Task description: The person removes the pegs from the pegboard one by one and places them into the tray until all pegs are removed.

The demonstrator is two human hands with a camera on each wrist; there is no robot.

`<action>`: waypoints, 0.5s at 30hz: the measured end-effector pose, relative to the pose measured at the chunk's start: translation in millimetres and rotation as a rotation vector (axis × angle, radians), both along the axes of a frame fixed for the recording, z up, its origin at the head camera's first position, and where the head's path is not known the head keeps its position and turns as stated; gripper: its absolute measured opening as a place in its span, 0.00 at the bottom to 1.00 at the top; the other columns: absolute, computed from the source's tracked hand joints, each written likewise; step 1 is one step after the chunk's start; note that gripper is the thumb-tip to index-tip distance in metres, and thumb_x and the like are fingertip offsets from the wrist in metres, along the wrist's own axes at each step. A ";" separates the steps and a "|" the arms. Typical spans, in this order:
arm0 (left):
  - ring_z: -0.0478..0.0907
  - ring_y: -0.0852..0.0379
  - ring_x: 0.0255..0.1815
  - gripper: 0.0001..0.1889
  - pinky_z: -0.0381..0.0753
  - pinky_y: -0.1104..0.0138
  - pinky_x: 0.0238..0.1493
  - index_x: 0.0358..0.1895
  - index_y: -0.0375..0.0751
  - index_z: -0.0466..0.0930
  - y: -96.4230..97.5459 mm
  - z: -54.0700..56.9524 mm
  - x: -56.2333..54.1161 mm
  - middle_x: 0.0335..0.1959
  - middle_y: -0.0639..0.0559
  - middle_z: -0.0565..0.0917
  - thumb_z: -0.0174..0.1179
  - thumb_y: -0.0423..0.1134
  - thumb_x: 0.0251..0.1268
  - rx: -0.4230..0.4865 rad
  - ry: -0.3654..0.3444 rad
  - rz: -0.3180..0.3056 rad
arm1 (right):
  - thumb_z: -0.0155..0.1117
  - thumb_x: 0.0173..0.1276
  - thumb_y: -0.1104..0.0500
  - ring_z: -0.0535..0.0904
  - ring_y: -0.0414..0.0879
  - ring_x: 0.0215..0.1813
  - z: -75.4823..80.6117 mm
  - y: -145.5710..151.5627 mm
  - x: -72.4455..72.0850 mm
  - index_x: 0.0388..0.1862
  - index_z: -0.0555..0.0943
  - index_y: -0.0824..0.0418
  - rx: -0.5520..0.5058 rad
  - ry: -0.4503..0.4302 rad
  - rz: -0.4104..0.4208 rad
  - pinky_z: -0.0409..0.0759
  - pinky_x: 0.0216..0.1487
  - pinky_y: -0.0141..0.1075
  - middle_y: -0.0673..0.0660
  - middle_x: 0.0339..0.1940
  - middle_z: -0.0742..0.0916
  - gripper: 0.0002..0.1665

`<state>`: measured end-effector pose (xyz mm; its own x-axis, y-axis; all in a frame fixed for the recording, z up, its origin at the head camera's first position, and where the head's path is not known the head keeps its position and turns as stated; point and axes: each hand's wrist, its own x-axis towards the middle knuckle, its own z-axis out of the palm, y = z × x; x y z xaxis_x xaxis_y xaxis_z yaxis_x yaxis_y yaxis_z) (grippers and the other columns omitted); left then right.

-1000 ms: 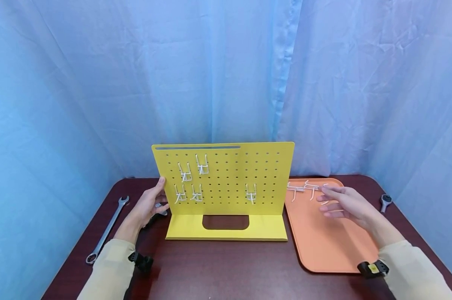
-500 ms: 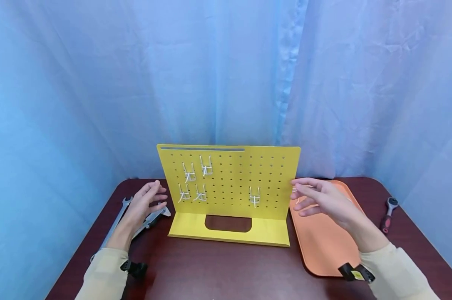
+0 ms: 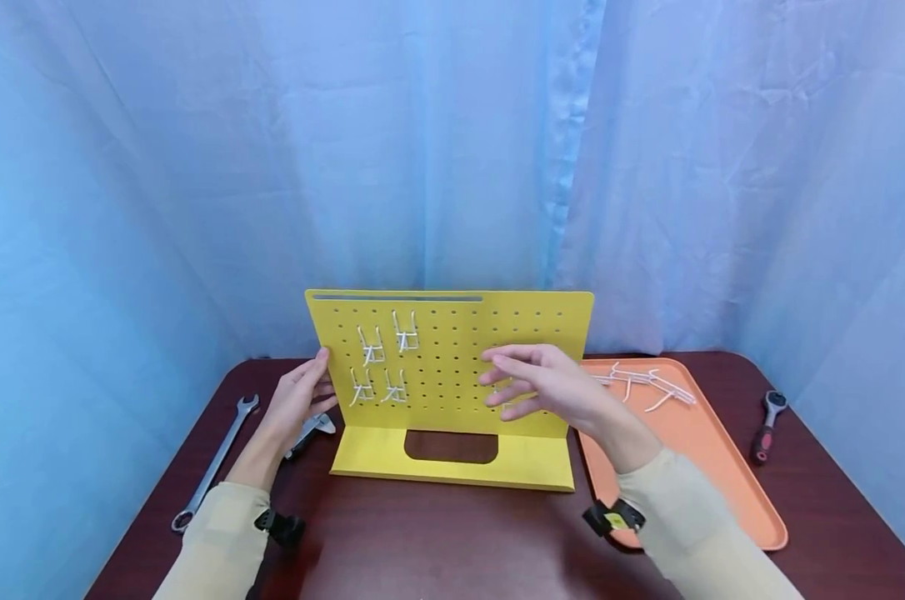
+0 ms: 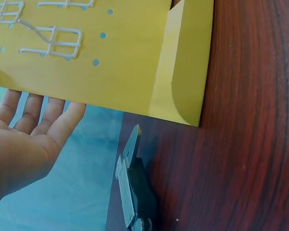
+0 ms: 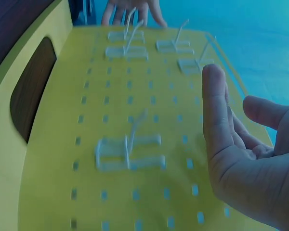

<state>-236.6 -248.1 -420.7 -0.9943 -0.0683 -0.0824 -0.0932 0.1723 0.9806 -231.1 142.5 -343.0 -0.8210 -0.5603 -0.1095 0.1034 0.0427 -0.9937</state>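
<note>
A yellow pegboard (image 3: 452,383) with a flat foot stands on the table and bears several white wire hooks (image 3: 373,346). Straight fingers of my left hand (image 3: 295,396) touch the board's left edge, partly hidden behind it in the left wrist view. My right hand (image 3: 546,383) hovers before the board's right half, fingers spread and nothing between them. It partly covers the lone hook (image 5: 129,153) there, which the right wrist view shows whole. That view also shows the left hand's fingers (image 5: 130,12) at the board's far edge.
An orange tray (image 3: 677,425) to the right holds several more wire hooks (image 3: 673,390). Beyond it lies a ratchet (image 3: 767,425) with a red and black handle. Left of the board lie a caliper (image 3: 312,433) and a long wrench (image 3: 216,462). Pale blue curtains (image 3: 452,150) hang behind the table.
My right hand has moved left, from over the tray's hooks to in front of the board. My left hand came away from the board's edge and is back at it.
</note>
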 end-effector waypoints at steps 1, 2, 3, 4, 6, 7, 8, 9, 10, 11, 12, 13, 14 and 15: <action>0.82 0.52 0.53 0.42 0.82 0.60 0.56 0.70 0.43 0.72 0.4 0.3 -1.5 0.54 0.42 0.80 0.48 0.74 0.68 0.002 -0.003 0.006 | 0.58 0.80 0.49 0.87 0.57 0.50 1.4 -7.5 -1.3 0.73 0.69 0.67 -0.008 -0.009 0.012 0.85 0.48 0.52 0.71 0.61 0.81 0.32; 0.82 0.52 0.52 0.42 0.83 0.61 0.55 0.70 0.43 0.73 0.6 0.6 -2.6 0.53 0.42 0.81 0.49 0.74 0.67 0.007 -0.006 0.010 | 0.57 0.81 0.49 0.87 0.56 0.51 2.7 -15.1 -2.4 0.73 0.69 0.67 -0.016 -0.017 0.022 0.85 0.48 0.52 0.70 0.62 0.81 0.32; 0.82 0.53 0.51 0.42 0.83 0.61 0.53 0.69 0.43 0.74 0.6 0.6 -3.6 0.52 0.43 0.81 0.49 0.74 0.67 0.010 -0.009 0.016 | 0.57 0.81 0.50 0.87 0.56 0.51 3.9 -22.6 -3.9 0.73 0.69 0.67 -0.026 -0.030 0.031 0.85 0.48 0.52 0.70 0.63 0.81 0.31; 0.83 0.53 0.50 0.42 0.84 0.62 0.52 0.69 0.43 0.74 0.4 0.5 -4.2 0.51 0.43 0.81 0.49 0.74 0.66 0.009 -0.011 0.016 | 0.57 0.81 0.50 0.87 0.55 0.51 4.8 -30.1 -5.3 0.73 0.69 0.67 -0.034 -0.043 0.038 0.85 0.49 0.52 0.69 0.63 0.81 0.31; 0.83 0.52 0.49 0.42 0.84 0.62 0.51 0.69 0.42 0.74 -0.4 0.1 -5.0 0.50 0.44 0.81 0.50 0.74 0.67 0.020 -0.015 0.015 | 0.56 0.81 0.50 0.86 0.55 0.52 5.9 -44.6 -8.3 0.73 0.69 0.67 -0.051 -0.071 0.053 0.85 0.49 0.51 0.69 0.64 0.80 0.31; 0.83 0.52 0.49 0.42 0.85 0.62 0.50 0.68 0.43 0.74 -0.8 0.1 -4.5 0.49 0.44 0.81 0.50 0.74 0.66 0.026 -0.018 0.016 | 0.57 0.81 0.50 0.86 0.56 0.53 6.3 -51.9 -9.6 0.73 0.70 0.67 -0.060 -0.087 0.058 0.85 0.49 0.51 0.69 0.65 0.80 0.30; 0.83 0.52 0.48 0.42 0.85 0.61 0.50 0.69 0.42 0.74 -1.3 0.1 -4.1 0.49 0.44 0.81 0.50 0.74 0.67 0.030 -0.018 0.013 | 0.57 0.81 0.49 0.86 0.56 0.53 6.4 -58.8 -11.1 0.73 0.70 0.66 -0.068 -0.103 0.065 0.85 0.49 0.51 0.69 0.66 0.79 0.30; 0.83 0.51 0.48 0.42 0.85 0.61 0.50 0.69 0.42 0.74 -1.7 0.1 -3.8 0.49 0.44 0.82 0.50 0.73 0.67 0.032 -0.017 0.008 | 0.56 0.81 0.49 0.86 0.57 0.54 6.1 -65.5 -12.7 0.73 0.70 0.66 -0.077 -0.119 0.073 0.85 0.49 0.50 0.69 0.66 0.79 0.30; 0.83 0.51 0.48 0.42 0.85 0.60 0.50 0.69 0.42 0.74 -2.0 0.2 -3.3 0.49 0.44 0.82 0.51 0.73 0.68 0.039 -0.014 0.001 | 0.56 0.81 0.49 0.85 0.57 0.55 5.6 -71.7 -14.0 0.73 0.70 0.66 -0.086 -0.133 0.079 0.85 0.50 0.50 0.69 0.67 0.78 0.31; 0.83 0.51 0.48 0.41 0.85 0.59 0.51 0.70 0.42 0.73 -2.3 0.5 -3.0 0.49 0.44 0.82 0.51 0.72 0.68 0.046 -0.012 -0.007 | 0.55 0.82 0.49 0.84 0.59 0.57 5.1 -77.5 -15.1 0.73 0.70 0.67 -0.098 -0.147 0.087 0.85 0.50 0.50 0.70 0.68 0.78 0.31; 0.84 0.51 0.49 0.41 0.84 0.59 0.51 0.70 0.42 0.73 -2.5 0.7 -3.0 0.49 0.44 0.82 0.51 0.72 0.68 0.053 -0.011 -0.014 | 0.54 0.82 0.48 0.83 0.60 0.58 4.4 -83.0 -16.3 0.73 0.70 0.67 -0.109 -0.161 0.092 0.85 0.50 0.50 0.70 0.68 0.77 0.31; 0.84 0.51 0.49 0.40 0.84 0.58 0.52 0.70 0.42 0.73 -2.9 0.9 -3.2 0.50 0.44 0.83 0.51 0.71 0.69 0.055 -0.012 -0.023 | 0.54 0.82 0.48 0.82 0.62 0.60 3.6 -88.1 -17.4 0.73 0.69 0.68 -0.124 -0.177 0.094 0.85 0.51 0.49 0.70 0.68 0.77 0.31; 0.84 0.50 0.49 0.40 0.84 0.57 0.53 0.70 0.43 0.73 -3.3 1.2 -3.6 0.50 0.44 0.83 0.51 0.71 0.69 0.064 -0.013 -0.029 | 0.53 0.82 0.48 0.81 0.63 0.61 3.1 -92.8 -18.5 0.73 0.68 0.68 -0.141 -0.194 0.096 0.84 0.52 0.49 0.70 0.69 0.77 0.32; 0.84 0.50 0.50 0.39 0.83 0.56 0.53 0.70 0.43 0.73 -3.9 1.5 -4.2 0.50 0.43 0.83 0.52 0.71 0.69 0.076 -0.013 -0.039 | 0.53 0.83 0.48 0.79 0.65 0.63 2.5 -97.1 -19.6 0.73 0.67 0.69 -0.161 -0.209 0.101 0.84 0.53 0.49 0.71 0.69 0.76 0.32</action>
<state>-240.8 -252.0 -419.2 -0.9949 -0.0224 -0.0988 -0.1006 0.1015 0.9897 -250.8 45.4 -340.5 -0.7295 -0.6617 -0.1733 0.3098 -0.0937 -0.9462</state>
